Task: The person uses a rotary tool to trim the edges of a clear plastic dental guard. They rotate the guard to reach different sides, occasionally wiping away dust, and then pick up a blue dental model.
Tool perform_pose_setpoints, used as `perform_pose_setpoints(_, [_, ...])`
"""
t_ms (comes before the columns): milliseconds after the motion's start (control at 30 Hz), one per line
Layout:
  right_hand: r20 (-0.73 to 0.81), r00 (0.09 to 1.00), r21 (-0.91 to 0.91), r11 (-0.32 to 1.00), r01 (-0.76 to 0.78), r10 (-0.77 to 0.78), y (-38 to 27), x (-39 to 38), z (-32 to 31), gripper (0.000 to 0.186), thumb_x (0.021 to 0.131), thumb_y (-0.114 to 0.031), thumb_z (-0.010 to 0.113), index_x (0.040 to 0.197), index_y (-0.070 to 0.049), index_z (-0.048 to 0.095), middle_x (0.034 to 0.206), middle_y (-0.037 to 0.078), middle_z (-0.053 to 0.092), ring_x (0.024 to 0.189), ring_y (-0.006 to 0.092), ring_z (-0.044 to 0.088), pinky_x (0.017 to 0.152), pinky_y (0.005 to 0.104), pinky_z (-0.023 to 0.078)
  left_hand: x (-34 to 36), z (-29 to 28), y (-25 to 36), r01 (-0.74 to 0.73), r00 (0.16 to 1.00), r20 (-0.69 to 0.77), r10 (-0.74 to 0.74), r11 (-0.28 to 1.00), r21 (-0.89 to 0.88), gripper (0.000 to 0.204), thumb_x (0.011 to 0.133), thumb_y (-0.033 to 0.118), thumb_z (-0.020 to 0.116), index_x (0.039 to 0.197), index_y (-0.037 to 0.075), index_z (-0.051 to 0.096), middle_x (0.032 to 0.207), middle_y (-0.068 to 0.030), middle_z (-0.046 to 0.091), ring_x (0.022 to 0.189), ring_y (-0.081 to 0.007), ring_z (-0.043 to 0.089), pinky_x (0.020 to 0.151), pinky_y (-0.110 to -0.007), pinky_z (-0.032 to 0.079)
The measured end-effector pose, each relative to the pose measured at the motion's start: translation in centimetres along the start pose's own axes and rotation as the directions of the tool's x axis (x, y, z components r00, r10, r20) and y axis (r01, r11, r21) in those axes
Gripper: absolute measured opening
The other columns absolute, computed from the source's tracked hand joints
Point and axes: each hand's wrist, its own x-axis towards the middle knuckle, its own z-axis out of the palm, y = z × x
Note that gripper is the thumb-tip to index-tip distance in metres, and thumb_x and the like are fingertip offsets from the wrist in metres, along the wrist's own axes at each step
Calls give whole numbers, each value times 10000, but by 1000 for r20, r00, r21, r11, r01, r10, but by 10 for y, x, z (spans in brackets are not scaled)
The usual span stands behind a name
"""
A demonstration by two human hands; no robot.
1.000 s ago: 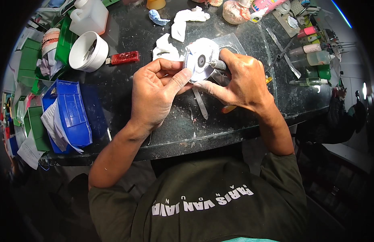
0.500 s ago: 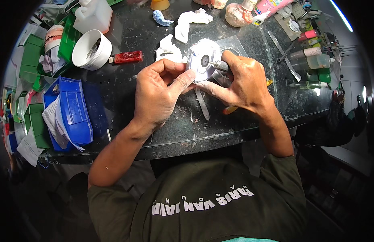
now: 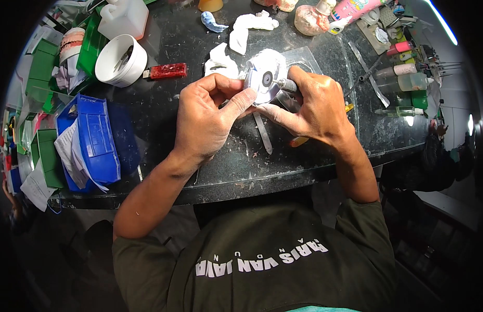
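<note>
A white plaster dental model (image 3: 266, 58) is in the fingers of my left hand (image 3: 207, 117), thumb along its near side. My right hand (image 3: 322, 106) is closed round a rotary handpiece (image 3: 288, 85). At the handpiece's tip a dark round cutting disc (image 3: 267, 78) lies against or just in front of the model; I cannot tell if they touch. My right thumb reaches under the model, close to my left fingertips. Below the hands lies a flat metal blade (image 3: 263, 136). A yellow-orange handle (image 3: 298, 141) shows partly beneath my right hand.
At the left are a white tub (image 3: 119, 73) with tools, a red lighter-like block (image 3: 167, 71), a blue bin (image 3: 98, 143) with papers and green bins (image 3: 46, 156). White plaster pieces (image 3: 246, 34) lie beyond my hands. Bottles (image 3: 413, 81) and metal strips (image 3: 369, 73) are at the right.
The whole view has shifted slightly. Both hands keep the same grip on the model and handpiece, with little visible movement between them.
</note>
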Motion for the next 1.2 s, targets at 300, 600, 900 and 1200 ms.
perform_pose_setpoints(300, [7,1000,-12,1000,-8,8,-1,-1,2,584,773,-567,846,802,-35,607,682,136,697,600,324,706,538,421,540,0,-2,-1,5,1000,-7,-5,999,38,108,973,-20,696,1064,-53,648,1071,-137,713,950,-158,727,870,-322,658])
perform_pose_setpoints(600, [3,1000,-21,1000,0,0,-1,0,2,575,778,-557,846,769,-38,600,648,122,678,571,318,689,530,418,535,1,1,-1,-29,998,-59,30,1000,7,93,935,-14,757,966,-54,679,914,-98,735,815,-101,713,727,-223,608])
perform_pose_setpoints(900, [8,1000,-8,1000,3,-3,-1,-1,3,572,782,-550,848,761,-36,601,642,125,680,568,315,691,534,409,539,1,-1,-4,-47,997,-64,47,999,10,110,932,-4,767,977,-58,682,898,-89,725,812,-96,705,727,-222,606])
perform_pose_setpoints(1200, [-7,1000,22,1000,10,-10,1,-1,5,578,782,-557,844,736,-36,599,615,134,647,546,326,666,521,422,522,1,0,-1,-23,997,-78,26,999,31,109,932,6,772,983,-46,691,897,-76,725,801,-84,694,717,-212,595])
